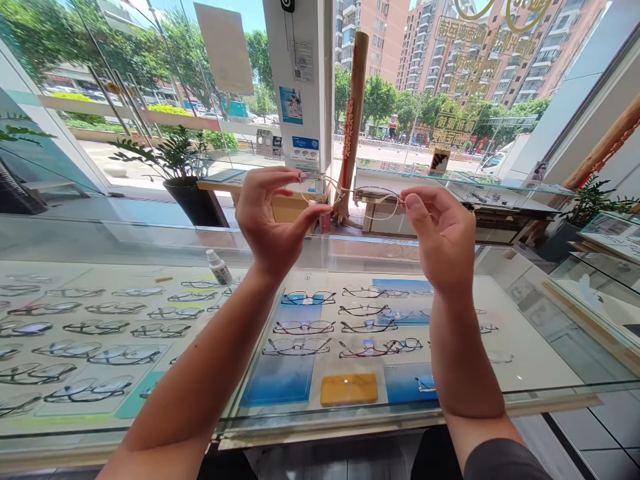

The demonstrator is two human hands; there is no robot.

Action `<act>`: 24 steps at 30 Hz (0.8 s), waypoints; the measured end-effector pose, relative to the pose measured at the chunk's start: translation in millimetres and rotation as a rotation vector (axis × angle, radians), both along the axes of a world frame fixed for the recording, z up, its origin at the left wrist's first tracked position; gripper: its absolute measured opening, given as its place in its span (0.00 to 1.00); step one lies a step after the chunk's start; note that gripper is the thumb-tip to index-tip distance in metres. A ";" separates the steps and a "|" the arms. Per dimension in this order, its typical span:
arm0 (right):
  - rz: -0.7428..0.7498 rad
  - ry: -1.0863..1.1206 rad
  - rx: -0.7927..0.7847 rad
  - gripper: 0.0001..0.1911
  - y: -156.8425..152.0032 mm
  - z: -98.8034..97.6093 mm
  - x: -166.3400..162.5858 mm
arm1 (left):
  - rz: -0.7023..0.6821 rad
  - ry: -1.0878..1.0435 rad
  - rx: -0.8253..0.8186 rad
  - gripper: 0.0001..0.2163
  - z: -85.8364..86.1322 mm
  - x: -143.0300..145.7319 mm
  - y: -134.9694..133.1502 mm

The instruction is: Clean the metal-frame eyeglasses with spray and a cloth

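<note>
A pair of thin-rimmed eyeglasses (377, 204) is held up in the air in front of me, above the glass counter. My left hand (270, 217) has its fingertips at the left end of the frame, with the thumb stretched below the left lens. At the other end, my right hand (443, 233) pinches the frame by its hinge between thumb and fingers. Both lenses look clear, and the background shows through them. Fingers partly hide the temples.
Below my arms, a glass display counter (350, 417) holds rows of eyeglasses and a yellow block (349, 389). A small white spray bottle (219, 268) stands at the left. Beyond are a potted plant (193, 197), a wooden post (356, 113) and another display case (480, 190).
</note>
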State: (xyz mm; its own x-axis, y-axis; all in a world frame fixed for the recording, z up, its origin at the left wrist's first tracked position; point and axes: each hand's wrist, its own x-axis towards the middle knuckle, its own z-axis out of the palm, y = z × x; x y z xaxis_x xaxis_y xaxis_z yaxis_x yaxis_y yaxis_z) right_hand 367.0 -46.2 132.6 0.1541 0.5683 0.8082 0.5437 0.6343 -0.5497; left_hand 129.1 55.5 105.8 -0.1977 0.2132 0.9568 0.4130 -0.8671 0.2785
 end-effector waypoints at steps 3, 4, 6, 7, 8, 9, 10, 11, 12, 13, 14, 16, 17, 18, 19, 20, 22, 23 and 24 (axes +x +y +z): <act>0.009 0.011 0.014 0.16 -3.9 0.5 -2.9 | -0.040 -0.011 0.025 0.27 -1.8 0.2 5.4; 0.015 0.019 0.023 0.15 -4.9 0.7 -3.6 | -0.049 -0.010 0.030 0.28 -2.3 0.2 6.6; 0.021 0.029 0.032 0.14 -6.2 1.0 -4.5 | -0.043 -0.005 0.015 0.28 -3.0 0.1 8.2; 0.020 0.030 0.030 0.14 -6.4 1.1 -4.7 | -0.028 0.000 -0.005 0.29 -3.3 -0.1 8.7; 0.018 0.029 0.024 0.14 -6.3 1.2 -4.6 | -0.012 0.004 -0.026 0.29 -3.4 -0.3 9.1; 0.016 0.027 0.017 0.15 -5.9 1.1 -4.4 | 0.001 0.007 -0.041 0.29 -3.5 -0.6 9.4; 0.018 0.025 0.010 0.16 -5.2 1.0 -3.9 | 0.005 0.010 -0.043 0.28 -3.6 -0.9 9.4; 0.024 0.025 0.005 0.16 -4.1 0.8 -3.3 | 0.000 0.009 -0.029 0.28 -3.5 -1.2 9.0; 0.034 0.025 0.000 0.17 -2.7 0.5 -2.5 | -0.010 0.005 -0.003 0.27 -3.2 -1.4 8.3; 0.044 0.025 -0.006 0.17 -1.2 0.3 -1.6 | -0.023 -0.002 0.026 0.27 -2.8 -1.5 7.0; 0.054 0.026 -0.013 0.18 0.5 0.0 -0.6 | -0.031 -0.009 0.049 0.26 -2.1 -1.5 5.3; 0.076 0.032 -0.031 0.19 4.0 -0.6 1.3 | -0.020 -0.014 0.048 0.26 -0.3 -1.0 0.7; 0.088 0.040 -0.041 0.20 5.5 -0.8 2.2 | -0.002 -0.010 0.024 0.26 0.9 -0.7 -1.9; 0.100 0.054 -0.051 0.20 6.8 -1.0 2.9 | 0.018 -0.003 -0.006 0.27 2.0 -0.3 -4.5; 0.113 0.072 -0.061 0.20 7.8 -1.0 3.5 | 0.034 0.002 -0.030 0.27 3.2 0.0 -6.8; 0.126 0.092 -0.070 0.20 8.6 -1.0 3.9 | 0.042 0.006 -0.044 0.28 4.3 0.4 -8.9; 0.145 0.125 -0.086 0.19 9.5 -0.8 4.2 | 0.034 0.008 -0.037 0.28 6.0 0.7 -12.0; 0.151 0.136 -0.095 0.19 9.6 -0.5 4.2 | 0.027 0.009 -0.027 0.28 6.6 0.8 -13.0; 0.156 0.146 -0.102 0.18 9.7 -0.3 4.1 | 0.022 0.011 -0.022 0.27 7.0 0.8 -13.8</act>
State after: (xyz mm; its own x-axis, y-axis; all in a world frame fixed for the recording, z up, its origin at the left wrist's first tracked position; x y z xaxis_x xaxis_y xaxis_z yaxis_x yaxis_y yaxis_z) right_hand 371.2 -36.5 132.4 0.1685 0.6720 0.7211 0.3535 0.6417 -0.6806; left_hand 129.8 41.7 112.8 -0.1922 0.2297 0.9541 0.4354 -0.8513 0.2927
